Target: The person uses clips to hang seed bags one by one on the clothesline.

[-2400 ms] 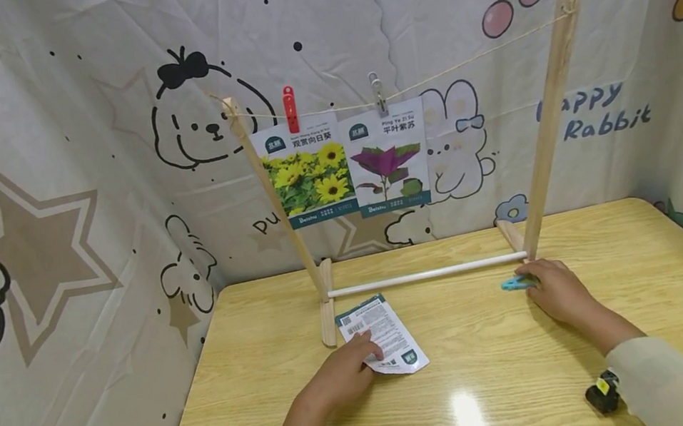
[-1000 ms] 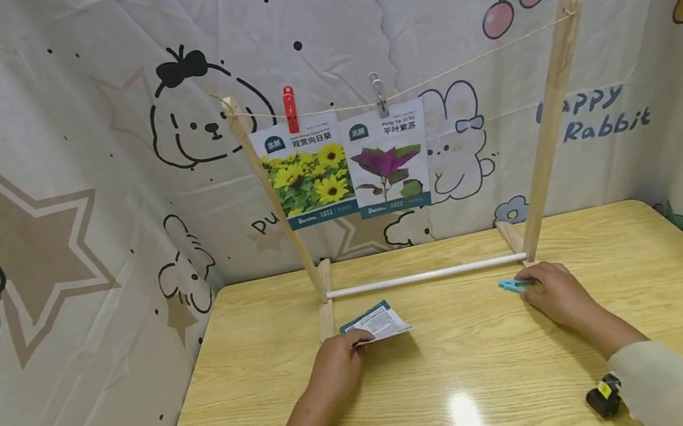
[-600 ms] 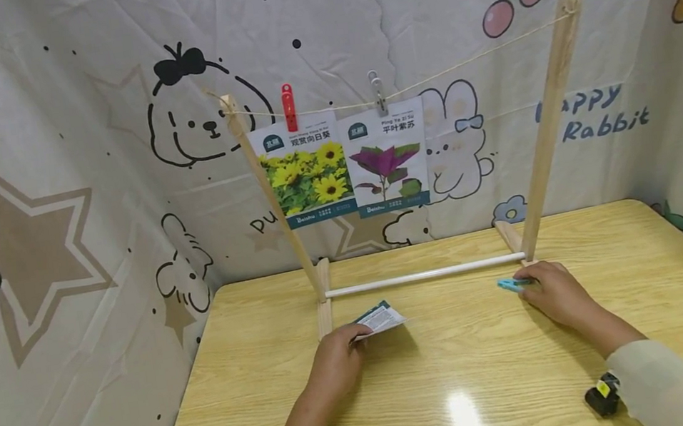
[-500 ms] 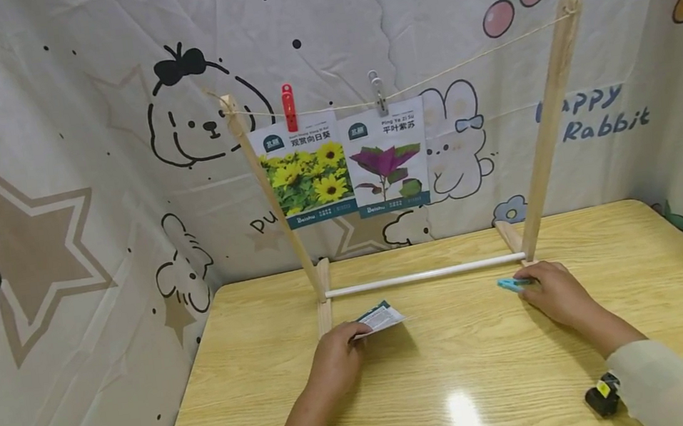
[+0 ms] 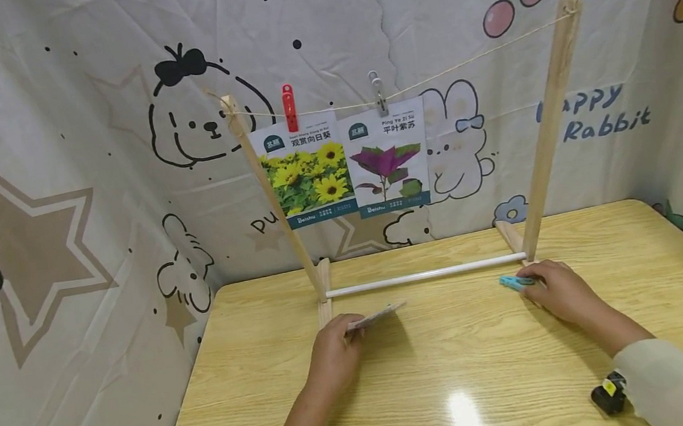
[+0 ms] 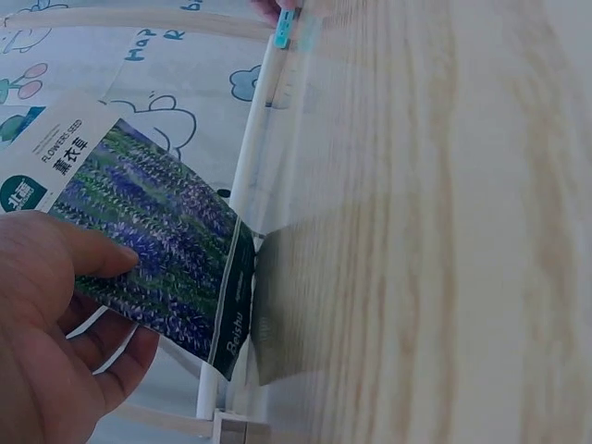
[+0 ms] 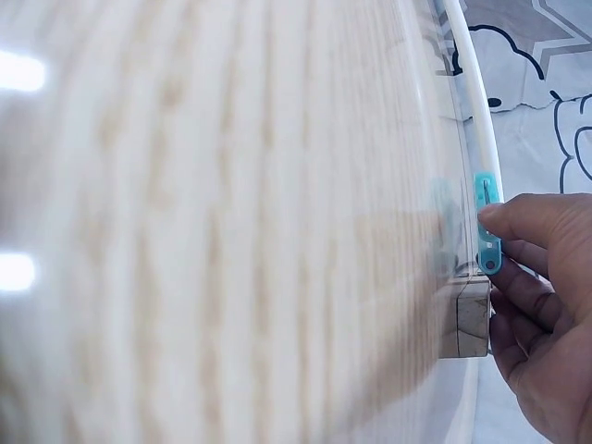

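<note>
My left hand [image 5: 335,358] pinches a seed packet [image 6: 171,236] between thumb and fingers. Purple lavender-like flowers and the words "FLOWERS SEED" show on its front in the left wrist view; from the head it appears nearly edge-on, tilted over the table. On the right, my right hand [image 5: 559,292] pinches a light-blue clothespin [image 7: 487,222] near the foot of the right post. From the string [image 5: 464,61] hang a sunflower seed packet [image 5: 310,174], held by a red clothespin [image 5: 290,108], and a purple-leaf packet [image 5: 388,163], held by a grey clothespin [image 5: 377,93].
Two wooden posts, the left post [image 5: 275,200] and the right post [image 5: 551,135], carry the string. A white rod [image 5: 427,275] joins them low over the wooden table [image 5: 463,348]. A printed cloth [image 5: 332,41] hangs behind and at both sides.
The left hand has lifted the packet from lying print-side up on the table and tipped it until nearly edge-on. The right hand stays almost in place with the clothespin.
</note>
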`<move>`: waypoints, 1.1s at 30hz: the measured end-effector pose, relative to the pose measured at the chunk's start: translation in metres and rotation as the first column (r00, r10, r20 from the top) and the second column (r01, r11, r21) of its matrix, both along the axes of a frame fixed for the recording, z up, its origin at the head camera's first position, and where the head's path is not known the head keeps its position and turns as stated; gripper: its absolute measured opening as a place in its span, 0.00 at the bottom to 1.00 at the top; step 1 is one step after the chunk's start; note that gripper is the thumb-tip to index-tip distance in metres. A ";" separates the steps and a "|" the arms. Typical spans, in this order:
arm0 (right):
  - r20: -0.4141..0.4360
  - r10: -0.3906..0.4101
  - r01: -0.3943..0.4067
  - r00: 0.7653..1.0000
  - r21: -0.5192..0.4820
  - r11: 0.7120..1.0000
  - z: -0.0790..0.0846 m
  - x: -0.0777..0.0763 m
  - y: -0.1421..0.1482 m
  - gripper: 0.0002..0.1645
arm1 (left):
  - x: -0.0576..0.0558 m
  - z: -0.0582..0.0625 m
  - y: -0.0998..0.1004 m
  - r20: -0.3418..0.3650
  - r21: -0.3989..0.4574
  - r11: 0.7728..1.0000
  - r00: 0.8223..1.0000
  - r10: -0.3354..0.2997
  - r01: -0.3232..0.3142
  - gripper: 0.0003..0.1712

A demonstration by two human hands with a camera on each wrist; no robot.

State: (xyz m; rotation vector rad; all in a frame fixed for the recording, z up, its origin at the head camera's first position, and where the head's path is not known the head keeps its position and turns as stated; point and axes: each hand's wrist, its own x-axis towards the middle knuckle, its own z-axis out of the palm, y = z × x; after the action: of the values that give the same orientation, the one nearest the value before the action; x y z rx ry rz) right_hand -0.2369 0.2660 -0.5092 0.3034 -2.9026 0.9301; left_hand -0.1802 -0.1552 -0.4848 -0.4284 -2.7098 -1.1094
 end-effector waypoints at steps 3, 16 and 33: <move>0.004 0.001 -0.001 1.000 -0.003 1.000 0.000 0.000 0.000 0.21 | -0.001 0.001 -0.001 -0.007 0.011 1.000 1.000 0.004 -0.004 0.12; -0.007 0.012 -0.012 1.000 -0.019 1.000 0.003 0.000 -0.001 0.20 | -0.002 0.008 0.001 -0.019 0.020 0.998 0.998 0.053 -0.053 0.12; -0.012 0.017 -0.017 1.000 -0.053 0.998 0.005 0.000 -0.001 0.20 | -0.005 0.012 0.000 -0.045 0.064 0.993 0.994 0.100 -0.097 0.10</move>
State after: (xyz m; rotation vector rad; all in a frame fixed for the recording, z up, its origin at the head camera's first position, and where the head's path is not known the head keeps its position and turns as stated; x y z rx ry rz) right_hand -0.2372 0.2652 -0.5040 0.3289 -2.8633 1.0028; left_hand -0.1857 -0.1547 -0.4731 -0.3036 -2.6173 -1.1371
